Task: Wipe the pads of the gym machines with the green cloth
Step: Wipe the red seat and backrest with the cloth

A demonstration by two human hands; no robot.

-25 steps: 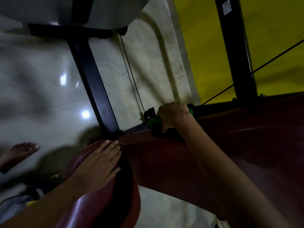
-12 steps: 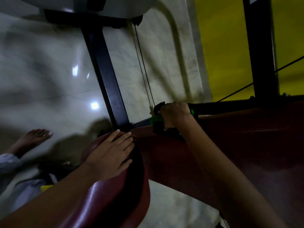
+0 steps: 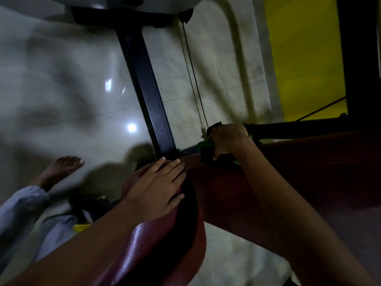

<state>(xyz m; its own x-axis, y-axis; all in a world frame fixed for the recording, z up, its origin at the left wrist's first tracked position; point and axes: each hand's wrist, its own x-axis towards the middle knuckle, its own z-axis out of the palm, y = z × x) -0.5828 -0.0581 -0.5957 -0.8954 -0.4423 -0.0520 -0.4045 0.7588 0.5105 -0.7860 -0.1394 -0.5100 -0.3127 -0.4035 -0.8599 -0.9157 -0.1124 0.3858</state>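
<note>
At the far edge of the long red pad (image 3: 309,172), the right hand (image 3: 228,139) grips the bunched green cloth (image 3: 204,145). Just beside that pad, the left hand (image 3: 158,186) rests flat, fingers straight, on the rounded red pad (image 3: 165,244).

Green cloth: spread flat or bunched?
Bunched. The right hand grips the cloth in a wad on the large pad's top edge; only small green bits show around the fingers.
</note>
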